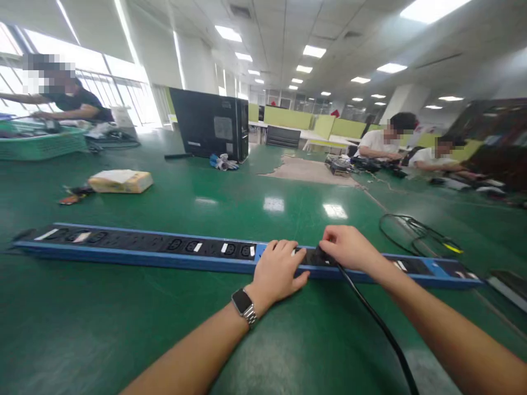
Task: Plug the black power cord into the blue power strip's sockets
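A long blue and black power strip (144, 244) lies across the green table, with rows of sockets and several white stickers on its top. My left hand (278, 269), with a watch on its wrist, grips the strip near its middle, fingers over the far edge and thumb at the near side. Just to the right, my right hand (346, 247) has its fingers closed in a pinch on a black plug (319, 256) at the strip's sockets. From there a thick black cable (376, 321) runs toward me. The fingers partly hide the plug, so how deep it sits cannot be seen.
Behind the strip stand a black computer case (209, 123), gloves (223, 162) and a yellow packet (121, 181). A coiled black cable (411, 227) lies at right, near a cardboard sheet (308, 169). A green basket (41, 144) is at far left. Several people work around the table.
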Motion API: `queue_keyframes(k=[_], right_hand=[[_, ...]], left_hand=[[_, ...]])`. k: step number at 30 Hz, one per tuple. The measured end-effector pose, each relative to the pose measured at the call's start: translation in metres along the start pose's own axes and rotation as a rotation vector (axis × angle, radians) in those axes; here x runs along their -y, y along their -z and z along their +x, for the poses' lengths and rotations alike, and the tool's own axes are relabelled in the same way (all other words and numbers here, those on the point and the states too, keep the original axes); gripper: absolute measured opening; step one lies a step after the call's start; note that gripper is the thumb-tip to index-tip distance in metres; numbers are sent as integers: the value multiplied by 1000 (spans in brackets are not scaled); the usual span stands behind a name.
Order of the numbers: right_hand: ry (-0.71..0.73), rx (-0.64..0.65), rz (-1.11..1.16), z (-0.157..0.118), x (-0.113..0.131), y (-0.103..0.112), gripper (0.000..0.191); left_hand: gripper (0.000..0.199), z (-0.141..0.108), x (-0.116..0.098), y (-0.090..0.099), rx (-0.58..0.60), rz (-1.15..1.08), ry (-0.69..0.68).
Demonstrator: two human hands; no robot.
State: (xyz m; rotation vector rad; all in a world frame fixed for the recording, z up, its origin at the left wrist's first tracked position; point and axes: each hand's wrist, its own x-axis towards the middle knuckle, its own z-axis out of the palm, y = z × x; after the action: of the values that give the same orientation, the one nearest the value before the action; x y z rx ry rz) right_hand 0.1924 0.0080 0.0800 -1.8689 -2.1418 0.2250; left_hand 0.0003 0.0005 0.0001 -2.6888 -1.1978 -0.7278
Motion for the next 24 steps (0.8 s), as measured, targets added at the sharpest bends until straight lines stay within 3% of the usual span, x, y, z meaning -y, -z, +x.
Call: queue_keyframes(k=[6,15,17,20,22,24], right_hand=[[-30,9,114,10,-6,-19,16],[-77,-37,57,11,-10,-17,18],[-73,-18,83,11,-9,-17,17],[-68,12,89,12,-4,-18,15],[-82,24,74,13,0,-19,13],[-87,24,58,15,2,-22,13]], left_hand=[[44,4,0,1,5,-11,3],[42,1,1,2,-17,-175,46],[36,8,0,14,-39,-340,103],[21,21,-10,48,13,-752,196],[25,18,-23,71,172,-1056,204],[38,-6,-40,84,351,-1247,240]])
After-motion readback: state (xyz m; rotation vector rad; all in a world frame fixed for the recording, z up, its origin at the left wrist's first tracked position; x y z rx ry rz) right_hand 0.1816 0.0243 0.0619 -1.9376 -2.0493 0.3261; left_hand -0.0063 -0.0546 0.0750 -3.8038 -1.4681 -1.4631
